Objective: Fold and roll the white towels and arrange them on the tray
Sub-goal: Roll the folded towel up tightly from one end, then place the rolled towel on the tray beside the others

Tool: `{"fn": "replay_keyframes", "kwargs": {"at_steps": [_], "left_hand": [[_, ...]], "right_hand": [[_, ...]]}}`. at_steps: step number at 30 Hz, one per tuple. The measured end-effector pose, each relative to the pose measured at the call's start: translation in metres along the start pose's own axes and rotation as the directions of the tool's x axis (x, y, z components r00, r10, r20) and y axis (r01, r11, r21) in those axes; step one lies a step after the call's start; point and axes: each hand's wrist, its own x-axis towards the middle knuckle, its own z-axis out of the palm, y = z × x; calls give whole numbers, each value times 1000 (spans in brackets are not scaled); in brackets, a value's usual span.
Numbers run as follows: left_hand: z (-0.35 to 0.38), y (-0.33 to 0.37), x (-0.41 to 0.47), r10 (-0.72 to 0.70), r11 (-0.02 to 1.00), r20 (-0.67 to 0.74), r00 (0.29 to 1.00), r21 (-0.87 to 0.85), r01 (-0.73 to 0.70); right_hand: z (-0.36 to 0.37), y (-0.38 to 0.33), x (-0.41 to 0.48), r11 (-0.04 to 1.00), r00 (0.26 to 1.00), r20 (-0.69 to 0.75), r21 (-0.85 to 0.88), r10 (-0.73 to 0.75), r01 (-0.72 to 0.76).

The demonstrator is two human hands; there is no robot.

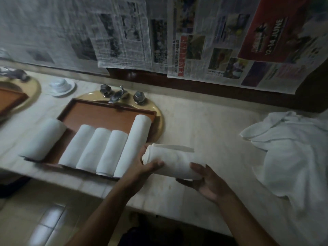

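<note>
Clasping rolled towel (174,162) by its ends with curled left hand (144,166) and right hand (205,183), just right of tray (99,116); likely next, laying it beside rightmost roll (134,142).

One head cam, wide-angle, worn high & close over the counter (204,125), facing fwd & down w/ a tilt, so counter edge runs diagonal, wall (124,32) fills top, tray (106,118) sits centre-left, floor (44,219) bottom-left.
</note>
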Motion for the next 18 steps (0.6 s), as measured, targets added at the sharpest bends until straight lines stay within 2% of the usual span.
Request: {"fn": "replay_keyframes", "kwargs": {"at_steps": [5,9,12,14,18], "left_hand": [[-40,17,-21,93,996,-130,987,18,-91],[-77,32,-36,192,978,-286,939,135,-159],[-121,41,-49,237,964,-397,887,212,-163],[-158,45,-58,253,959,-475,843,235,-156],[-231,53,-76,201,979,-630,750,143,-142]], "right_hand": [[46,-12,23,959,982,88,-216,-167,182],[99,-19,46,876,962,149,-400,-228,270],[150,-15,73,734,943,190,-593,-272,331],[190,-6,98,638,946,177,-703,-271,315],[277,20,165,489,933,255,-799,-253,350]]}}
